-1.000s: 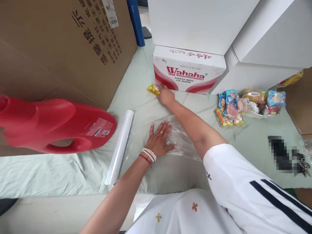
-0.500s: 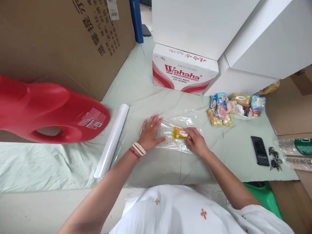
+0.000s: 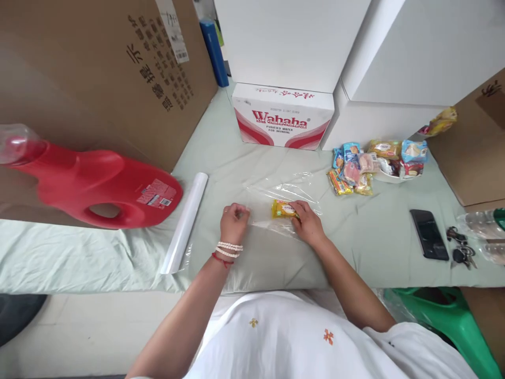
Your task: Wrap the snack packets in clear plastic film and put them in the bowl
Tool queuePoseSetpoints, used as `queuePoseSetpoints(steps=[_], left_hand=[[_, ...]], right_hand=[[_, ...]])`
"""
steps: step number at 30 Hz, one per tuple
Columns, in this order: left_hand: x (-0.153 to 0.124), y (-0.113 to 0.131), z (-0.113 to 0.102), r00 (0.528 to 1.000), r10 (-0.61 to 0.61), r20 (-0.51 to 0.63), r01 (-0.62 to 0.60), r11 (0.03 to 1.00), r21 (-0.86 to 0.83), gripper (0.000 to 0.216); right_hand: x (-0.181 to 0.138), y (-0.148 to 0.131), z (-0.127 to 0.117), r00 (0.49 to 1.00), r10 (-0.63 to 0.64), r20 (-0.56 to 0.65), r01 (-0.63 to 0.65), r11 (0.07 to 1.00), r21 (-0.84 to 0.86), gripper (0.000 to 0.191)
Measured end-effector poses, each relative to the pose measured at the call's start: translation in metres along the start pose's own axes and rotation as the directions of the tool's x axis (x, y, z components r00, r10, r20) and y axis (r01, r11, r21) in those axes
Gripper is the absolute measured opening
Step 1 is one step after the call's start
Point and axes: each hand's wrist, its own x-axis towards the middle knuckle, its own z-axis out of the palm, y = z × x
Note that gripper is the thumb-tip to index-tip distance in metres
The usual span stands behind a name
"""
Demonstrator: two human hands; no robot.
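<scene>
A yellow wrapped snack point(image 3: 281, 209) lies on a sheet of clear plastic film point(image 3: 272, 227) spread over the cloth. My right hand point(image 3: 308, 223) grips the snack's right end, thumb and fingers closed around it. Left of the snack, my left hand point(image 3: 234, 221) has its fingers curled and pinched at the film, though the pinched part is hard to see. Beyond that hand, a roll of plastic film point(image 3: 185, 223) rests at a slant on the cloth.
A red jug point(image 3: 102, 184) lies at the left before a large carton point(image 3: 98, 79). A Wahaha box point(image 3: 282, 118) stands at the back. Right of it are several packaged snacks point(image 3: 351, 168) and a bowl point(image 3: 389, 178). A phone point(image 3: 429, 234) and keys point(image 3: 462, 252) lie farther right.
My left hand has gone from flat and spread on the film to curled and pinching. My right hand stays on the snack. The camera view has shifted slightly.
</scene>
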Motion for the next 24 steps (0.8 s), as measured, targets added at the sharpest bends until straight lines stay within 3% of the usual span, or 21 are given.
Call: queuePoseSetpoints(steps=[3, 7, 11, 16, 19, 24], left_hand=[[-0.001, 0.007, -0.002, 0.979, -0.205, 0.019, 0.2, 0.923, -0.329, 0.022], [-0.003, 0.008, -0.014, 0.921, -0.385, 0.054, 0.372, 0.833, -0.41, 0.029], [-0.008, 0.008, -0.014, 0.915, -0.363, 0.174, 0.399, 0.873, -0.279, 0.047], [-0.011, 0.015, 0.006, 0.975, -0.214, 0.066, 0.218, 0.975, -0.047, 0.056], [-0.013, 0.017, 0.008, 0.967, -0.182, 0.176, 0.204, 0.972, -0.115, 0.039], [-0.02, 0.008, -0.009, 0.868, -0.329, 0.372, 0.463, 0.807, -0.366, 0.035]], right_hand=[[0.001, 0.0, 0.001, 1.0, 0.013, 0.014, -0.013, 1.0, 0.015, 0.054], [0.002, 0.0, 0.002, 0.999, 0.024, 0.024, -0.025, 1.0, 0.019, 0.055], [0.001, 0.001, 0.002, 1.0, 0.018, 0.013, -0.019, 0.999, 0.026, 0.055], [0.0, 0.0, 0.003, 1.0, 0.024, -0.001, -0.024, 0.999, 0.035, 0.056], [0.0, 0.0, 0.003, 1.0, 0.023, -0.014, -0.022, 0.999, 0.045, 0.056], [0.0, 0.0, 0.002, 1.0, 0.014, -0.015, -0.014, 0.999, 0.052, 0.056]])
